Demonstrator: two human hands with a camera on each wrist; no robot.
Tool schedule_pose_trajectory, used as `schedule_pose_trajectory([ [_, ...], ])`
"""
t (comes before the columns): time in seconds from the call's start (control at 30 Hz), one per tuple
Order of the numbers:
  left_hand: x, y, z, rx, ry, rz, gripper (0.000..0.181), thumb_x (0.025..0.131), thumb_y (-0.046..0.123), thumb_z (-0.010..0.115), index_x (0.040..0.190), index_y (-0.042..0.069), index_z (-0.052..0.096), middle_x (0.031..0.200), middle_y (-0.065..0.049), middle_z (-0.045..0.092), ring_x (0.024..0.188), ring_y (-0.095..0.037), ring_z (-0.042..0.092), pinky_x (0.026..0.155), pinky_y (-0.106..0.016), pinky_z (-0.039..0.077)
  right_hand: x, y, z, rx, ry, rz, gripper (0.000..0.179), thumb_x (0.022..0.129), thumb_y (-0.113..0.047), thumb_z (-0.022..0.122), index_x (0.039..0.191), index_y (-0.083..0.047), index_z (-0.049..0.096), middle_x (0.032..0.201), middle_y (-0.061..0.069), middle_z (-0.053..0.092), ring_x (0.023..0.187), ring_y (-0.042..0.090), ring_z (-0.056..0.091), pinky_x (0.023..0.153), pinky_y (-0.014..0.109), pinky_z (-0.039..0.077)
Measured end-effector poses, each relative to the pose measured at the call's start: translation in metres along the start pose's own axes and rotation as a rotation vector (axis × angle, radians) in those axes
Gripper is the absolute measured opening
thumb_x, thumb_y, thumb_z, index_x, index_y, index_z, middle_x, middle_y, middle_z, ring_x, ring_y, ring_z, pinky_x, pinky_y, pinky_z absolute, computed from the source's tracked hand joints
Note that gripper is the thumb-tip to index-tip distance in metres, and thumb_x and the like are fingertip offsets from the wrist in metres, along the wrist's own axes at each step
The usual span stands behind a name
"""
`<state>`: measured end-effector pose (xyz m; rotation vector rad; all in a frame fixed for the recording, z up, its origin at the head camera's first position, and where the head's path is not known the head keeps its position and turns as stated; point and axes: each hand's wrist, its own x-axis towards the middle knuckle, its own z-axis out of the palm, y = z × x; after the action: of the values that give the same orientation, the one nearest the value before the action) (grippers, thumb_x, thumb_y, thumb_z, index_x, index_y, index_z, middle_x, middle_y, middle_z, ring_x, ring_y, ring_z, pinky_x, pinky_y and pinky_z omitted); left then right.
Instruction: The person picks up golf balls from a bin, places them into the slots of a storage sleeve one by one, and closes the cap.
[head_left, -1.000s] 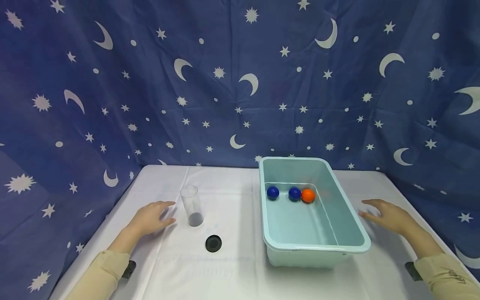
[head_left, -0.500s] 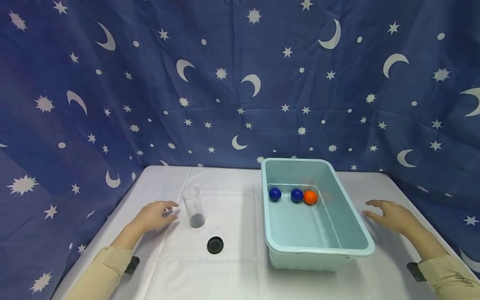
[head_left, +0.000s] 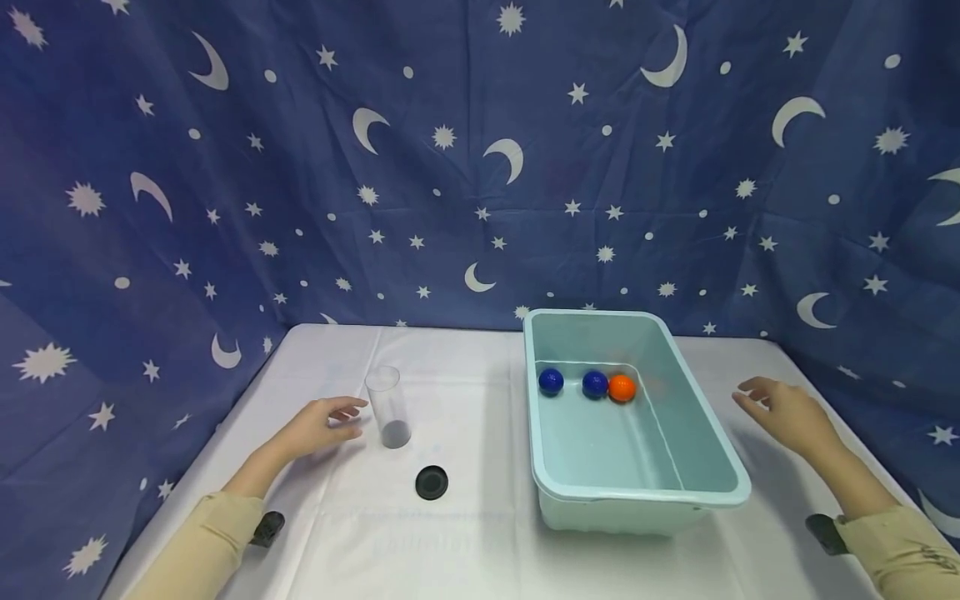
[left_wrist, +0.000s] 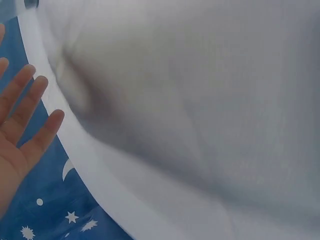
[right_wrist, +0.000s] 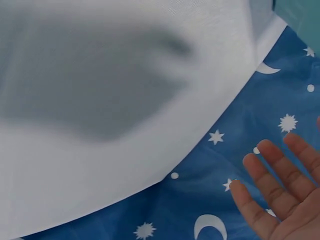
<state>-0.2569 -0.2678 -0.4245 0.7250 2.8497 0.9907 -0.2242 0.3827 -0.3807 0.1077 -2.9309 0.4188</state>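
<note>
My left hand [head_left: 321, 427] hovers over the white table, its relaxed fingers just left of a clear plastic cylinder [head_left: 388, 408] that stands upright. Nothing is in that hand; the left wrist view shows its fingers [left_wrist: 39, 92] spread. A round black lid [head_left: 432, 482] lies flat on the cloth, nearer to me than the cylinder. On the right, my right hand [head_left: 791, 417] is held beside the pale green tub [head_left: 637, 493], holding nothing, with its fingers [right_wrist: 267, 185] loosely extended in the right wrist view. Inside the tub sit two blue balls [head_left: 551, 382] and one orange ball [head_left: 622, 388].
A white cloth [head_left: 360, 550] covers the table. Behind and along both sides hangs a dark blue curtain [head_left: 420, 167] with moons and stars. The tub has high walls and takes up the table's right half. Dark wrist cameras [head_left: 267, 528] sit under both sleeves.
The left hand has crept slightly right, closer to the cylinder. The right hand has risen a little and moved slightly rightward. The view shifts slightly; the cylinder, lid, tub and balls keep their places.
</note>
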Motion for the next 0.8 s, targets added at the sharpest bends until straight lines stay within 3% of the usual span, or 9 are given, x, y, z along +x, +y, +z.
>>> schedule_pose_trajectory([
  [0.23, 0.006, 0.004, 0.008, -0.136, 0.024, -0.066, 0.060, 0.084, 0.020, 0.071, 0.131, -0.009, 0.047, 0.122, -0.031, 0.057, 0.109, -0.046, 0.056, 0.092, -0.055, 0.047, -0.002, -0.010, -0.005, 0.116, 0.027, 0.025, 0.039, 0.095, -0.025, 0.054, 0.105, 0.013, 0.059, 0.101, 0.035, 0.062, 0.089, 0.049, 0.061, 0.064, 0.051, 0.055],
  [0.37, 0.008, 0.010, 0.010, -0.223, 0.061, -0.095, 0.065, 0.084, 0.019, 0.071, 0.136, -0.006, 0.042, 0.130, -0.030, 0.051, 0.119, -0.047, 0.050, 0.096, -0.054, 0.045, 0.002, -0.011, -0.006, 0.166, 0.052, -0.003, 0.039, 0.096, -0.025, 0.054, 0.107, 0.012, 0.061, 0.104, 0.034, 0.062, 0.091, 0.050, 0.060, 0.063, 0.050, 0.055],
  [0.43, 0.008, 0.014, 0.012, -0.286, 0.068, -0.093, 0.067, 0.084, 0.017, 0.071, 0.138, -0.004, 0.039, 0.135, -0.030, 0.046, 0.123, -0.047, 0.045, 0.098, -0.053, 0.045, 0.009, 0.001, -0.001, 0.208, 0.055, -0.029, 0.041, 0.095, -0.028, 0.055, 0.108, 0.010, 0.062, 0.103, 0.033, 0.063, 0.089, 0.048, 0.061, 0.061, 0.050, 0.054],
  [0.6, 0.009, 0.024, 0.015, -0.391, 0.073, -0.091, 0.074, 0.083, 0.013, 0.072, 0.144, 0.000, 0.032, 0.141, -0.030, 0.038, 0.128, -0.049, 0.038, 0.099, -0.053, 0.043, 0.035, 0.067, 0.042, 0.263, 0.107, -0.020, 0.036, 0.093, -0.041, 0.057, 0.108, -0.009, 0.065, 0.095, 0.005, 0.069, 0.075, 0.006, 0.064, 0.048, 0.041, 0.051],
  [0.67, 0.010, 0.027, 0.017, -0.413, 0.085, -0.096, 0.078, 0.082, 0.013, 0.073, 0.146, 0.002, 0.030, 0.142, -0.029, 0.036, 0.129, -0.049, 0.037, 0.100, -0.055, 0.042, 0.040, 0.083, 0.053, 0.292, 0.110, 0.002, 0.033, 0.093, -0.040, 0.057, 0.110, -0.013, 0.065, 0.095, -0.001, 0.069, 0.074, -0.002, 0.061, 0.046, 0.040, 0.050],
  [0.73, 0.011, 0.030, 0.019, -0.438, 0.104, -0.108, 0.080, 0.081, 0.012, 0.073, 0.147, 0.005, 0.028, 0.144, -0.027, 0.035, 0.131, -0.047, 0.036, 0.102, -0.056, 0.040, 0.040, 0.082, 0.051, 0.332, 0.099, 0.024, 0.031, 0.093, -0.038, 0.058, 0.111, -0.013, 0.065, 0.095, -0.002, 0.069, 0.075, -0.002, 0.062, 0.047, 0.035, 0.051],
  [0.8, 0.011, 0.030, 0.023, -0.467, 0.119, -0.114, 0.081, 0.081, 0.011, 0.073, 0.148, 0.008, 0.027, 0.146, -0.026, 0.034, 0.132, -0.046, 0.036, 0.103, -0.056, 0.038, 0.032, 0.060, 0.036, 0.359, 0.067, 0.023, 0.036, 0.093, -0.036, 0.058, 0.113, -0.005, 0.063, 0.098, 0.009, 0.069, 0.081, 0.012, 0.066, 0.053, 0.037, 0.054],
])
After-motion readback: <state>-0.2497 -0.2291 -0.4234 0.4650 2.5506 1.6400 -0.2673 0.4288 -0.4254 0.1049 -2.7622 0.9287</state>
